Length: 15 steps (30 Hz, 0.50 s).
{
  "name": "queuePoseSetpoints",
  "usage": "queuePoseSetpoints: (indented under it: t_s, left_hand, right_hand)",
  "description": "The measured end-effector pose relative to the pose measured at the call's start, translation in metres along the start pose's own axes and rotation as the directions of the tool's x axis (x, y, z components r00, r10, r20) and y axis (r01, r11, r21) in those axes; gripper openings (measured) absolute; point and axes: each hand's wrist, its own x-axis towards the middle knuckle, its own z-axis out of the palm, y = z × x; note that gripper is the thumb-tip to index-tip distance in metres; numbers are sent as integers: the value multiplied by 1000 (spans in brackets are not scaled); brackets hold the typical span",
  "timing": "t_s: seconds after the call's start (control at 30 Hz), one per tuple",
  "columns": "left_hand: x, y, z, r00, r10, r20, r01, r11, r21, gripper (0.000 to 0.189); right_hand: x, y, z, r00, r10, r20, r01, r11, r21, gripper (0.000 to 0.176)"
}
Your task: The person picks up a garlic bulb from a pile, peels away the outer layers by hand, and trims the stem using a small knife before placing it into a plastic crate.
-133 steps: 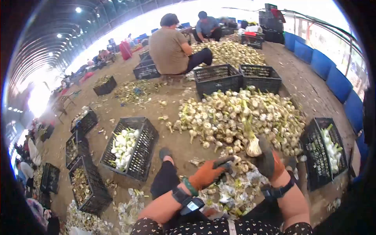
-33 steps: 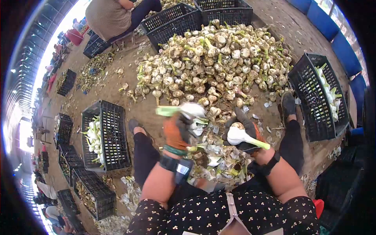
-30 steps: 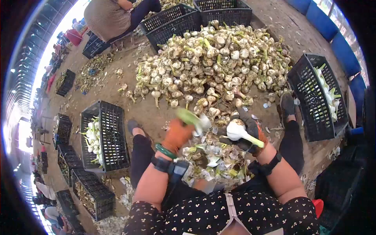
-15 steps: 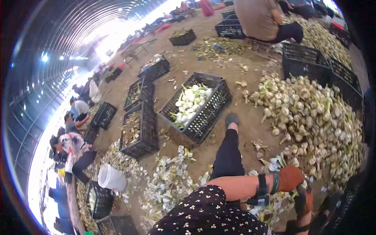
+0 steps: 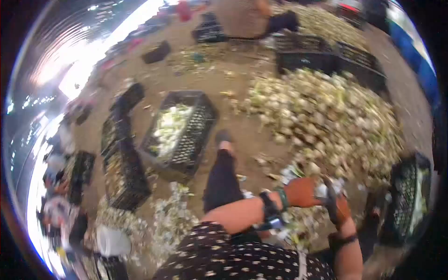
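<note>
Blurred by motion, my left hand [image 5: 301, 192] in an orange glove is closed at the lower right of centre, its fingertips pointing toward my other hand. Just beside it, my right hand [image 5: 338, 207], in an orange and dark grey glove, has its fingers bent together. What either hand grips is too smeared to name. Something whitish shows between and above the fingers. Beyond my hands lies a large heap of garlic bulbs [image 5: 322, 121]. Pale peelings and leaves [image 5: 303, 224] cover the ground under my hands.
A black crate [image 5: 203, 128] holds white bulbs ahead. Another crate [image 5: 405, 200] stands at the right. More crates [image 5: 126, 172] and a white bucket [image 5: 113, 241] are at the left. A seated person [image 5: 240, 18] is at the top; others sit at far left.
The view has swung to the right, so the heap and crates sit further left, and a crate at the right has come into view. My hands remain close together.
</note>
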Motion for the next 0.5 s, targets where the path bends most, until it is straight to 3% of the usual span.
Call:
queuePoseSetpoints:
  t_s: [0.03,0.07,0.1,0.13,0.17,0.2,0.23,0.27,0.3,0.33,0.37,0.43,0.47,0.5]
  left_hand:
    - [-3,-4,6,993,75,91,-72,997,-33,60]
    - [-6,10,2,968,-161,195,167,986,-14,60]
    - [-4,5,12,971,-234,39,237,968,-78,52]
    - [0,1,7,994,-110,28,114,958,-264,47]
    - [2,-5,-4,1000,-11,-13,4,901,-433,43]
    - [0,-8,-15,997,-9,75,54,774,-631,38]
    - [-2,-6,-27,988,8,156,119,610,-784,34]
    - [-5,-4,-33,987,7,158,131,524,-841,34]
    - [-7,-5,-36,997,-3,72,59,608,-792,35]
    - [-6,-10,-34,998,4,62,45,642,-766,35]
    - [-4,-15,-30,998,17,58,31,674,-738,36]
    - [-6,-5,-30,974,-211,84,206,665,-718,32]
    - [-6,1,-29,978,-196,73,190,683,-706,32]
    - [-3,3,-25,983,-171,71,172,696,-697,32]
  right_hand:
    - [2,46,18,996,-72,-50,71,997,-39,46]
    - [2,30,12,993,-94,-77,82,987,-137,46]
    - [2,25,9,944,-247,-218,230,968,-100,42]
    - [-2,-12,-18,912,-250,-324,274,961,28,38]
    - [-5,-10,-22,897,-204,-392,243,969,51,36]
    - [-6,0,-23,914,105,-392,142,822,551,39]
    - [-4,9,-24,899,359,-250,78,432,899,42]
    - [-1,13,-31,831,545,-111,-84,320,944,43]
    - [1,23,-21,829,546,-124,-71,322,944,43]
    - [2,31,-8,898,437,-58,-291,685,668,61]
    - [0,37,1,923,380,59,-383,897,219,82]
    - [-6,4,-5,971,124,204,-140,988,68,100]
    - [-5,25,17,993,-4,121,-26,969,245,102]
    - [-5,27,23,999,-27,18,20,950,313,103]
